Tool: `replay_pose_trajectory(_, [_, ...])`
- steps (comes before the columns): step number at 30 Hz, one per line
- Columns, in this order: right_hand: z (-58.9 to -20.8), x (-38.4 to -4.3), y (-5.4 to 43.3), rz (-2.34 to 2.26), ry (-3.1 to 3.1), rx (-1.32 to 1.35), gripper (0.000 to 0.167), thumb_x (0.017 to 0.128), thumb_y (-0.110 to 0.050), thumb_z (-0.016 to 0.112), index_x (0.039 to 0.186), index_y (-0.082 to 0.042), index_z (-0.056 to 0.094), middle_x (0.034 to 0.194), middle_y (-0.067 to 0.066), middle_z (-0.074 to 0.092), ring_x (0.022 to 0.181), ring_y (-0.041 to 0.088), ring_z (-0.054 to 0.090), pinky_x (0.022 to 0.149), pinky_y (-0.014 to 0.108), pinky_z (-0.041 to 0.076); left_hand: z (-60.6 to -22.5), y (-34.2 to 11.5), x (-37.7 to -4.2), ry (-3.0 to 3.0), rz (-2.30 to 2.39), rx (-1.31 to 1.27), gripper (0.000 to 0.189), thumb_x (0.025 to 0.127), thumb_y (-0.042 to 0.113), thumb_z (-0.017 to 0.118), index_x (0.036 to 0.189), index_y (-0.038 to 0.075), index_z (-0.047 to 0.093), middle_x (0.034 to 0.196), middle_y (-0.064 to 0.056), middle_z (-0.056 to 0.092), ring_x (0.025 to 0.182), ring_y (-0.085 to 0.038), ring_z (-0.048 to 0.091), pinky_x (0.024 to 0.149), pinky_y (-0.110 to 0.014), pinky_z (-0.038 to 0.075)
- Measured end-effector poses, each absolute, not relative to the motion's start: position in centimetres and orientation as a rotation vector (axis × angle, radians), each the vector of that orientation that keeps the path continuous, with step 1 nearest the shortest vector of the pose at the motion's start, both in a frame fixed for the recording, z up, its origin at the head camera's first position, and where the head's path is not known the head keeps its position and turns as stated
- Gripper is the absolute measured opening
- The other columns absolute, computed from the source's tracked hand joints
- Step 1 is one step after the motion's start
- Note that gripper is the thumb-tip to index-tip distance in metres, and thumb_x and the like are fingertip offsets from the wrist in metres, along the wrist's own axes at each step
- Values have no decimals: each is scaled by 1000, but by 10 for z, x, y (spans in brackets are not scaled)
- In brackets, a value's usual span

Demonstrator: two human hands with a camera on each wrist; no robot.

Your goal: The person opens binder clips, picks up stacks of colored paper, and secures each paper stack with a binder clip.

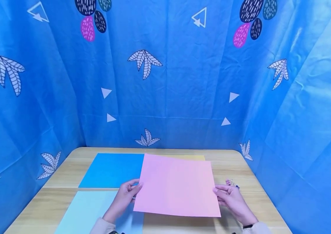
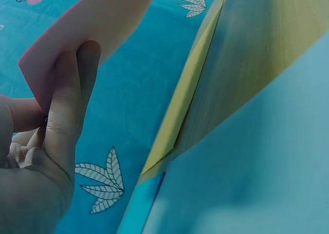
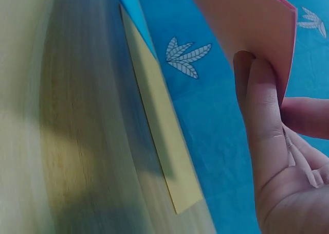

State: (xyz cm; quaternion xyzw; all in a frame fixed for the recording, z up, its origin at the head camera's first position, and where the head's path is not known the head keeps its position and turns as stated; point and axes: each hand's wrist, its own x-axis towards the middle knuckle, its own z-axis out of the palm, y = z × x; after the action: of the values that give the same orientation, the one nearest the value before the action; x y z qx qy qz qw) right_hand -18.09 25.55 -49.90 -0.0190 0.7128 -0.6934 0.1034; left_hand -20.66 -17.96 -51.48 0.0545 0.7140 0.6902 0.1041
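Observation:
A pink sheet of paper (image 1: pixel 177 187) is held up above the table by both hands, tilted with its face towards the head camera. My left hand (image 1: pixel 126 196) pinches its left edge between thumb and fingers. On the opposite edge, my right hand (image 1: pixel 232 199) pinches it the same way. Both wrist views show fingers (image 2: pixel 67 90) spread behind the sheet and the thumb in front. Below lie a blue sheet (image 1: pixel 112 169) at the back left and a pale aqua sheet (image 1: pixel 87 208) at the front left. A yellow sheet (image 3: pixel 162 141) lies at the back, mostly hidden by the pink one in the head view.
The light wooden table (image 1: pixel 250 177) has a blue patterned curtain (image 1: pixel 165 97) round its back and sides. A small cluster of pink and dark items (image 1: pixel 232 183) lies just beyond my right hand.

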Motion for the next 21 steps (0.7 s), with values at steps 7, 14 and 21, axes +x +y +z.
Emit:
replay_pose_trajectory(7, [-508, -187, 253, -2064, 2044, -36, 58, 104, -17, 61, 141, 23, 42, 98, -4, 80, 89, 8, 76, 79, 22, 63, -522, -181, -207, 2061, 2079, 64, 63, 105, 27, 62, 150, -12, 40, 81, 6, 76, 71, -5, 68, 60, -20, 57])
replay_pose_trajectory(14, [-516, -190, 251, -2094, 1958, 9, 47, 103, -14, 62, 136, 18, 51, 97, -4, 78, 88, 9, 76, 81, 24, 63, -533, -182, -207, 1958, 2112, 56, 66, 106, 25, 59, 152, -15, 33, 80, 8, 76, 68, -2, 67, 60, -17, 55])
replay_pose_trajectory(21, [-521, -193, 252, -2118, 1941, 30, 51, 103, -15, 63, 138, 19, 48, 97, -4, 78, 88, 9, 75, 81, 25, 63, -539, -183, -210, 1910, 2141, 32, 66, 106, 26, 60, 150, -16, 33, 93, 4, 80, 81, -7, 75, 70, -25, 63])
